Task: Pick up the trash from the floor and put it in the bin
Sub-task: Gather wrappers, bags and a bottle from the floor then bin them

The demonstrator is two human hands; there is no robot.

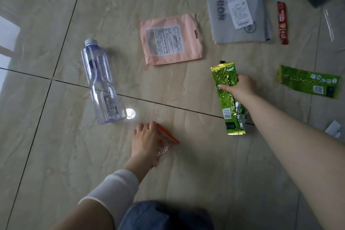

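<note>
**Two wrappers gripped above the tiled floor**

A green snack packet (226, 97) is gripped by the right hand (240, 86). A clear orange-edged bag (165, 144) is pinched under the left hand (145, 140), at floor (56, 155) level. Left lying are a clear plastic bottle (101, 82), a pink pouch (170, 40), a grey mailer bag (240, 19), a red sachet (282, 22) and a second green packet (308, 82).

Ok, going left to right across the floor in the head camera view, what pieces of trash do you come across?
Clear plastic bottle → orange-edged clear packet under the left hand → pink pouch → green snack wrapper gripped in the right hand → red sachet → second green wrapper.
</note>
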